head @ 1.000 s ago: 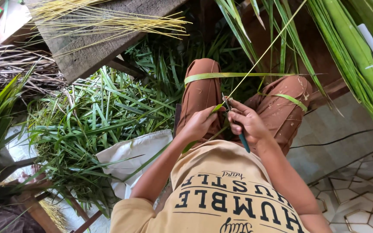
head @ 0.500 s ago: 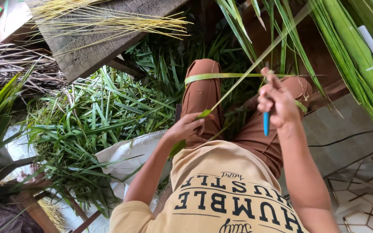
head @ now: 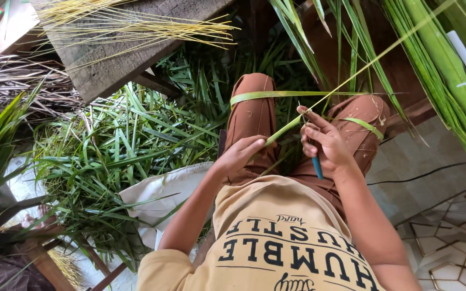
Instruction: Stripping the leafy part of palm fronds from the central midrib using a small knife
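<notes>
- While I'm watching through the head camera, my left hand [head: 239, 153] is pinching the lower end of a long green leaf strip [head: 346, 81], fingers closed on it above my left knee.
- My right hand [head: 322, 143] is gripping a blue-handled tool [head: 317, 167], fingers closed, fingertips touching the strip, which is slanting up to the right.

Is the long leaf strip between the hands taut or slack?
Taut: the leaf strip runs straight from the left hand past the right hand.
</notes>
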